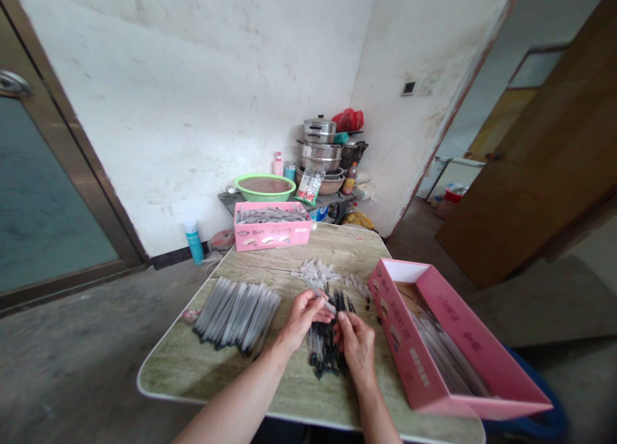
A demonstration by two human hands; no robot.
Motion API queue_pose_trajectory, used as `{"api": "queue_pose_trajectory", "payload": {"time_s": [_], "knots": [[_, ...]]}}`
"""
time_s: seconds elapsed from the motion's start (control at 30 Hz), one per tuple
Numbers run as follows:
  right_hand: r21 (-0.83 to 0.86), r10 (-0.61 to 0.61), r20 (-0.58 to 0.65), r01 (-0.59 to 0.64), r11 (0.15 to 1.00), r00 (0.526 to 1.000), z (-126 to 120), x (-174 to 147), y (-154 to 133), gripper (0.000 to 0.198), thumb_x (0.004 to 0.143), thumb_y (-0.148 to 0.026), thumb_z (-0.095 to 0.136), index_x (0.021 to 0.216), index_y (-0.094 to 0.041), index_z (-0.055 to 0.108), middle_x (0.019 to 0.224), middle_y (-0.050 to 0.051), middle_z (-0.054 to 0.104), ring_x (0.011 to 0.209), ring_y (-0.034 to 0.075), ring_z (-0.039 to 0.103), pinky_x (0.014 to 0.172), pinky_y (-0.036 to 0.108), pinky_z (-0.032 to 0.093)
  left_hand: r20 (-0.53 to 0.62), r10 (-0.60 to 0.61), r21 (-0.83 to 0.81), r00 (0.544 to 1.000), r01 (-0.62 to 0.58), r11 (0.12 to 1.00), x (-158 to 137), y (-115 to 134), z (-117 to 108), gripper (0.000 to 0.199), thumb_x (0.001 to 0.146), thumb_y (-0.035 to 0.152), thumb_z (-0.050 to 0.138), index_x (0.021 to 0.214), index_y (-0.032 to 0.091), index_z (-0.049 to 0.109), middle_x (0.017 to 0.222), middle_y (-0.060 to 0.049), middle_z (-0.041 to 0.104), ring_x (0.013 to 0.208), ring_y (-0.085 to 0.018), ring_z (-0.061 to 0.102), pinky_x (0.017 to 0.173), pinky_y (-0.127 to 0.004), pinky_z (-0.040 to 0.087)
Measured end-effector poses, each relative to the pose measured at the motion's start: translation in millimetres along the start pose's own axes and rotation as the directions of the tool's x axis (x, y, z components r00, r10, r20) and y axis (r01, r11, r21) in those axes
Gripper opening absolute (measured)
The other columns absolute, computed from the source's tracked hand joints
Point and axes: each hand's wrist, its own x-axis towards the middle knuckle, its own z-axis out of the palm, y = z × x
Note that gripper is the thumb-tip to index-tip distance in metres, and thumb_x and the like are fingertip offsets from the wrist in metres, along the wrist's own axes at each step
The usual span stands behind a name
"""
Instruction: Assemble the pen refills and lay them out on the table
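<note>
My left hand (301, 319) is closed on a translucent pen barrel (324, 299), gripping it between thumb and fingers. At the lower end of that barrel, my right hand (357, 347) has its fingertips pinched together; any small part between them is hidden. Below both hands lies a pile of black-tipped pen parts (322, 354). Just beyond them are small whitish plastic sleeves (318, 272) in a loose heap. To the left, a row of translucent pens with black ends (236, 315) lies side by side on the wood-patterned table (284, 389).
A pink box (272, 234) full of pen-like pieces stands at the table's far edge. On the right, a larger open pink box (405, 341) holds long translucent tubes (441, 351). Behind are a green basin (265, 195) and stacked steel pots (321, 151).
</note>
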Motion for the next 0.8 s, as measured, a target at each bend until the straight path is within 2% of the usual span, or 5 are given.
{"api": "queue_pose_trajectory", "payload": {"time_s": [0.2, 0.4, 0.6, 0.73, 0.8], "knots": [[-0.072, -0.073, 0.022, 0.074, 0.995, 0.997, -1.9, -1.5, -1.3, 0.03, 0.083, -0.042, 0.056, 0.075, -0.014, 0.065, 0.049, -0.004, 0.051, 0.044, 0.011, 0.045, 0.043, 0.021, 0.035, -0.004, -0.004, -0.007, 1.0, 0.004, 1.0, 0.2, -0.4, -0.3, 0.034, 0.082, 0.043, 0.06, 0.097, 0.013, 0.057, 0.08, -0.01, 0.07, 0.068, -0.017, 0.067, 0.064, -0.029, 0.054], [-0.153, -0.131, 0.005, 0.131, 0.98, 0.991, -2.5, -2.6, 0.1, 0.038, 0.088, -0.04, 0.049, 0.058, -0.017, 0.058, 0.05, -0.002, 0.049, 0.049, 0.012, 0.046, 0.049, 0.021, 0.034, 0.008, -0.017, -0.033, 1.0, 0.018, 0.999, -0.5, 2.9, 1.0, 0.037, 0.079, 0.045, 0.063, 0.096, 0.013, 0.057, 0.078, -0.009, 0.07, 0.066, -0.017, 0.067, 0.062, -0.028, 0.054], [-0.178, -0.165, -0.021, 0.158, 0.971, 0.986, -2.5, -1.4, 2.5, 0.026, 0.084, -0.038, 0.056, 0.09, -0.015, 0.065, 0.068, 0.001, 0.063, 0.059, 0.015, 0.055, 0.055, 0.022, 0.041, 0.002, -0.018, -0.036, 1.0, 0.018, 0.999, 0.0, 1.7, 0.3, 0.038, 0.079, 0.046, 0.063, 0.096, 0.012, 0.057, 0.079, -0.009, 0.07, 0.066, -0.017, 0.067, 0.062, -0.028, 0.054], [-0.207, -0.175, -0.014, 0.169, 0.964, 0.984, -2.8, -2.1, 3.8, 0.031, 0.089, -0.038, 0.05, 0.071, -0.016, 0.063, 0.054, -0.002, 0.054, 0.05, 0.013, 0.049, 0.05, 0.022, 0.037, 0.032, -0.018, -0.032, 0.999, 0.019, 0.999, -0.1, 0.7, 0.5, 0.038, 0.079, 0.045, 0.063, 0.096, 0.012, 0.057, 0.079, -0.01, 0.07, 0.066, -0.017, 0.067, 0.061, -0.028, 0.054], [-0.215, -0.179, -0.014, 0.171, 0.961, 0.984, -3.1, -2.4, 3.7, 0.034, 0.09, -0.038, 0.047, 0.071, -0.016, 0.064, 0.052, -0.003, 0.052, 0.049, 0.013, 0.047, 0.05, 0.022, 0.036, 0.022, -0.014, -0.031, 1.0, 0.015, 0.999, -0.2, 1.0, 0.4, 0.037, 0.079, 0.045, 0.063, 0.096, 0.012, 0.057, 0.078, -0.01, 0.07, 0.066, -0.017, 0.067, 0.061, -0.027, 0.054]]}}
